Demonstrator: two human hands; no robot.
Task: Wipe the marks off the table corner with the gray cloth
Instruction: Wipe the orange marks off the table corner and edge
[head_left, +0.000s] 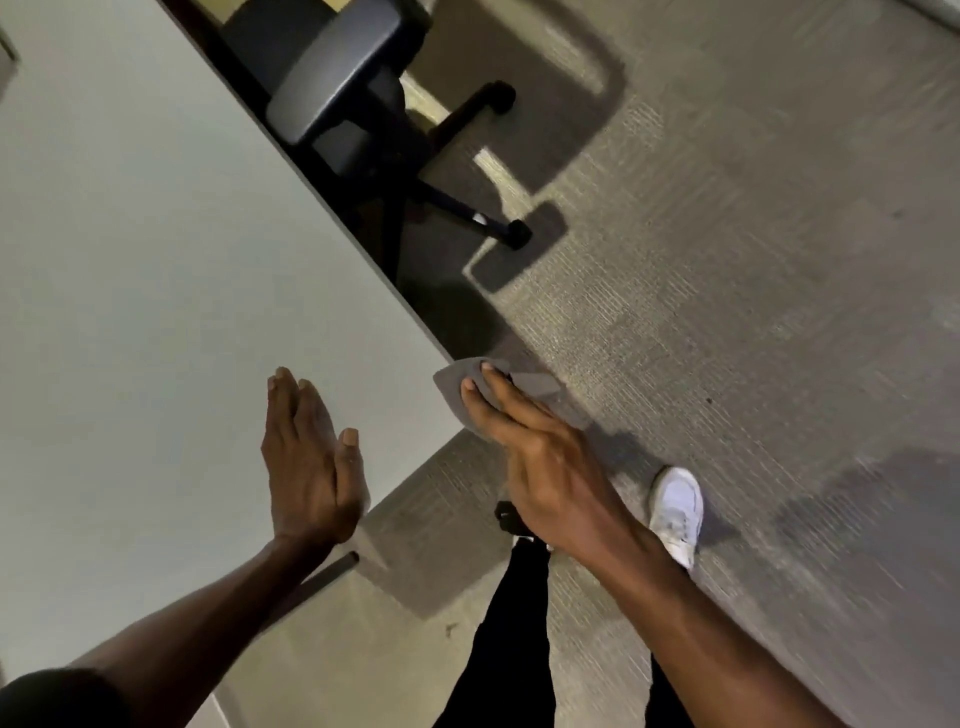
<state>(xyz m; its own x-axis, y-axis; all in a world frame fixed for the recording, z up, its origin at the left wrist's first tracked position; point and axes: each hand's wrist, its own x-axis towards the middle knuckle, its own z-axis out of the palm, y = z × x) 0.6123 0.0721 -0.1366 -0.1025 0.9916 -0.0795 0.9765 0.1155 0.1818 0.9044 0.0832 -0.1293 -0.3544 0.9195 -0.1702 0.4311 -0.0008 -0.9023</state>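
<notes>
The white table (130, 249) fills the left half of the view, its top bare and pale, its edge running diagonally down to a corner near the middle of the frame. The left hand (311, 467) lies near that corner, flat over the tabletop close to the near edge, palm down. Its fingers (291, 405) are straight and pressed together, the thumb held alongside; it holds nothing.

Behind the table's far edge stands a dark office chair (337, 88), its padded seat tucked partly under the tabletop and its wheeled legs spread out on the carpet (753, 260).

Just right of the left hand, at the very tip of the table corner, sits the gray cloth (457, 384). It drapes over the corner, part on the tabletop and part hanging past the edge above the carpet. The right hand (545, 467) presses down on it from above: two fingertips (470, 387) lie flat on top of the cloth, slightly apart, with the cloth spreading out beneath and ahead of them. Whether the thumb is tucked under the cloth cannot be told.

Lower right, below the right forearm, a white shoe (675, 509) rests on the carpet, next to a black trouser leg (509, 649).
</notes>
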